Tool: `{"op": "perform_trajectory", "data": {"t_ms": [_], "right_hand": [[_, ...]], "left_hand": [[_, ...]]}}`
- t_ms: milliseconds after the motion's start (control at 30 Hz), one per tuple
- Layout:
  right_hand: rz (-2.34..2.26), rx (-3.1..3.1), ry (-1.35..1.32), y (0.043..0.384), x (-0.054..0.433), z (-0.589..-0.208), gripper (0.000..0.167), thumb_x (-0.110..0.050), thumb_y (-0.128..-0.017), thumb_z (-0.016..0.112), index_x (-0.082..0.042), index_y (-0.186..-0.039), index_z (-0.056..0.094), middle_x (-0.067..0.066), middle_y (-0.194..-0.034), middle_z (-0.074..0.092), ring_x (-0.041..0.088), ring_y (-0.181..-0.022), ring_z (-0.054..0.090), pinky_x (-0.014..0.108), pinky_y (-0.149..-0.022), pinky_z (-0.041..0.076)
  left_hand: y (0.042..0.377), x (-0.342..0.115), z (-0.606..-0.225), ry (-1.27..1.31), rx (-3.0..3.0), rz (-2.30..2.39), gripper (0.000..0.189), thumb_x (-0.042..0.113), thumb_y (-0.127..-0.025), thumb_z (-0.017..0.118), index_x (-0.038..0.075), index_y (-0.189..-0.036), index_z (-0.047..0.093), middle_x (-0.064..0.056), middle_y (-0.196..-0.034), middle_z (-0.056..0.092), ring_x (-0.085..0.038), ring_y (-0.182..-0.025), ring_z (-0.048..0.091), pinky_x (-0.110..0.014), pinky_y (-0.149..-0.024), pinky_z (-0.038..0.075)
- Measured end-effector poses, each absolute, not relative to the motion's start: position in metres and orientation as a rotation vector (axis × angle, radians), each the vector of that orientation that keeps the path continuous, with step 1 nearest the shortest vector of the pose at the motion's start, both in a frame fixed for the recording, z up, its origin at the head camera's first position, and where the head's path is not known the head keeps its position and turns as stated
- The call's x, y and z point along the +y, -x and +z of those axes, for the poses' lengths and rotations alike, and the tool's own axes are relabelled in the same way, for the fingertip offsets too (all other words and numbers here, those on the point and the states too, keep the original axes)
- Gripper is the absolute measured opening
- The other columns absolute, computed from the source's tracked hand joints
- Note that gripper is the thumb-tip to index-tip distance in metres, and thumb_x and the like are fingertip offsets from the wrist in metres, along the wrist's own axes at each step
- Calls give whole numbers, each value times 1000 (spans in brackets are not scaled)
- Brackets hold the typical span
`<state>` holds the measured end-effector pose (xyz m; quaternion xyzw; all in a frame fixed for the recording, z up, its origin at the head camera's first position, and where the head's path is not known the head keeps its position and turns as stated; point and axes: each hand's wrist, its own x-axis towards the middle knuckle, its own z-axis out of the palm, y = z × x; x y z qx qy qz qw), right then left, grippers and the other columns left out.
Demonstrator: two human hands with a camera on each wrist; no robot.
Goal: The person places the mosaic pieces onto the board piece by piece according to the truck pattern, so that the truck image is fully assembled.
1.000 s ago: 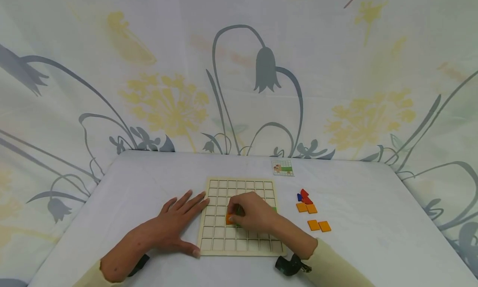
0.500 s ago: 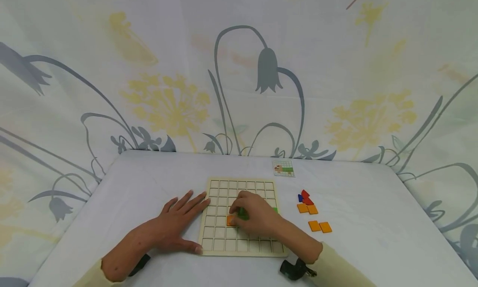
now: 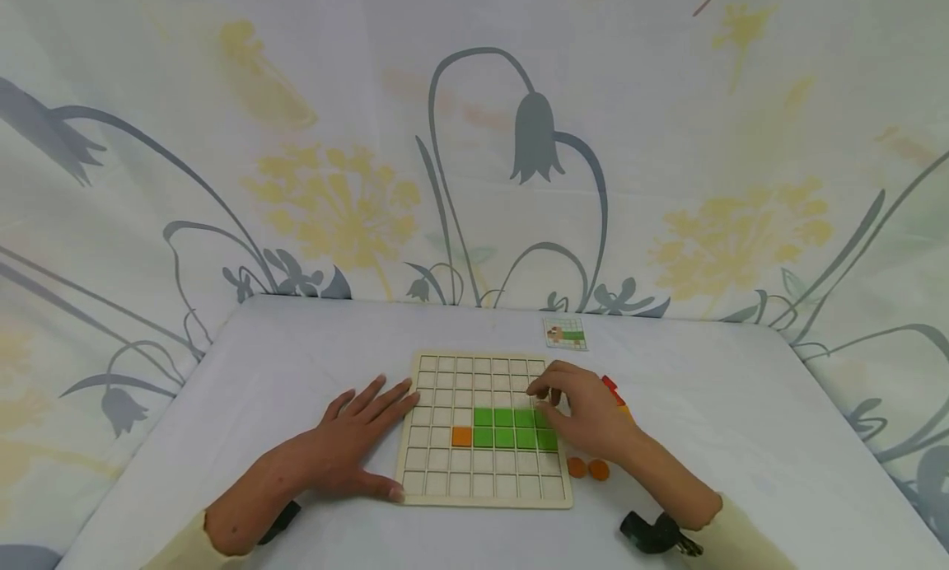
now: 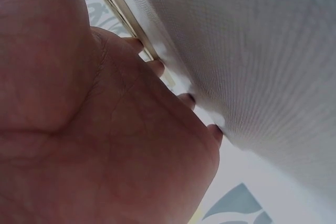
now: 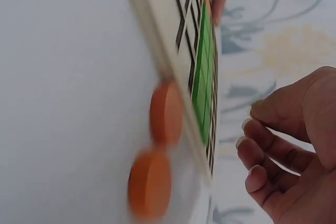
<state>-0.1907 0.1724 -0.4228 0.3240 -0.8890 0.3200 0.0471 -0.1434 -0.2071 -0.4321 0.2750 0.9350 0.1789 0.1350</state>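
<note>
A pale wooden grid board lies on the white table, with two rows of green square tiles in its cells. One orange square tile sits in a cell at the left end of the lower green row. My left hand lies spread on the table, fingertips and thumb at the board's left edge. Over the board's upper right edge is my right hand, fingers loosely bent; in the right wrist view nothing shows between thumb and fingertips.
Two round orange discs lie by the board's right edge. Red pieces show partly from behind the right hand, which hides the other loose pieces. A small picture card lies at the back of the table.
My right hand has let go of the orange tile, left in its cell, and moved right. The green tiles and orange discs are uncovered; the loose orange squares are now mostly hidden.
</note>
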Motion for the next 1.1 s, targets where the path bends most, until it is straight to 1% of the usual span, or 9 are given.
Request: {"op": "perform_trajectory", "data": {"t_ms": [133, 267, 400, 533, 667, 767, 867, 967, 1100], "right_hand": [[941, -2722, -879, 192, 202, -422, 22, 5, -93, 75, -10, -108, 79, -5, -99, 70, 6, -82, 58, 26, -69, 52], [922, -2744, -799, 194, 228, -425, 23, 7, -91, 76, -11, -105, 79, -6, -96, 68, 7, -81, 57, 27, -70, 53], [857, -2802, -788, 195, 248, -432, 21, 3, -90, 80, -12, -104, 79, -7, -95, 65, 6, -80, 54, 24, -70, 52], [853, -2858, -787, 196, 261, -435, 18, -2, -92, 82, -15, -105, 79, -6, -97, 61, 6, -78, 51, 23, -67, 48], [865, -2901, -780, 199, 268, -436, 17, -8, -92, 83, -20, -104, 79, -4, -100, 59, 9, -79, 49, 23, -66, 46], [848, -2934, -790, 200, 268, -436, 18, -9, -92, 84, -20, -104, 78, -4, -104, 58, 11, -83, 50, 25, -70, 47], [823, -2961, -801, 200, 266, -435, 18, -10, -91, 84, -18, -105, 74, -4, -105, 57, 12, -88, 51, 26, -74, 48], [843, -2975, -790, 200, 263, -433, 19, -10, -92, 84, -16, -103, 70, -5, -101, 58, 12, -88, 52, 26, -74, 48], [936, -2964, -771, 199, 258, -431, 18, -9, -92, 83, -16, -97, 67, -7, -89, 60, 11, -79, 53, 25, -68, 47]], "left_hand": [[144, -207, -431, -787, 2705, 518, 121, 82, -80, 72, 22, -172, 20, -1, -179, 12, -40, -164, 4, -71, -123, 11], [144, -206, -430, -781, 2707, 510, 122, 81, -79, 73, 21, -171, 21, -2, -179, 13, -41, -164, 4, -72, -123, 11], [144, -207, -430, -781, 2707, 509, 122, 81, -79, 73, 21, -171, 21, -2, -179, 13, -41, -164, 4, -72, -123, 11], [144, -206, -431, -790, 2701, 519, 122, 81, -80, 72, 20, -171, 21, -3, -179, 13, -42, -164, 4, -73, -122, 11], [144, -206, -432, -803, 2702, 517, 122, 82, -80, 71, 21, -172, 20, -3, -179, 12, -41, -164, 4, -73, -122, 12], [144, -206, -432, -803, 2705, 510, 121, 82, -80, 71, 21, -172, 20, -2, -179, 12, -41, -164, 3, -73, -123, 11], [144, -206, -432, -797, 2701, 512, 121, 82, -80, 71, 22, -172, 20, -2, -179, 11, -41, -164, 3, -72, -123, 10], [144, -206, -431, -796, 2690, 524, 121, 81, -81, 71, 22, -172, 19, -1, -179, 10, -40, -164, 2, -72, -123, 9], [144, -207, -431, -799, 2683, 538, 121, 81, -81, 70, 21, -172, 19, -1, -179, 10, -40, -164, 1, -72, -123, 9]]}}
